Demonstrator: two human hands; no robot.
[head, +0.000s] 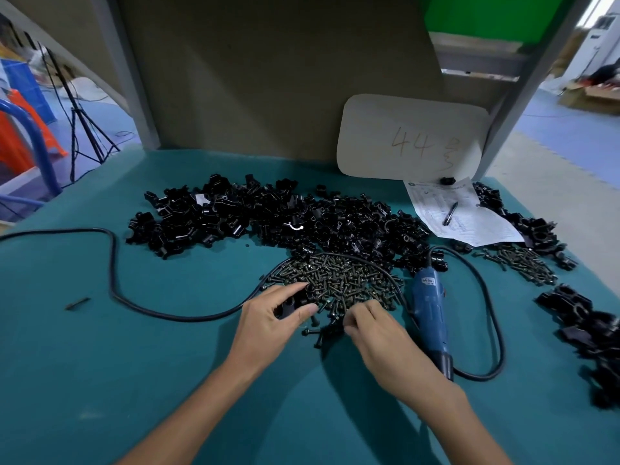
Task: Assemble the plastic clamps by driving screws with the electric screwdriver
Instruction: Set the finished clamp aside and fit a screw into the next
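A heap of dark screws (342, 280) lies in the middle of the green table. My left hand (268, 323) grips a black plastic clamp (292, 305) at the heap's near left edge. My right hand (375, 333) has its fingertips curled at the heap's near edge, pinching at loose screws (322, 332); what it holds is hidden. The blue electric screwdriver (431, 310) lies on the table just right of my right hand, untouched. A wide pile of black clamp parts (268, 216) spreads behind the screws.
The screwdriver's black cable (114, 263) loops across the left and around the screws. A paper sheet with a pen (449, 213) lies at the back right beside a white card (409, 139). More screws (523, 263) and clamps (590, 333) sit at right. A small bit (77, 303) lies at left.
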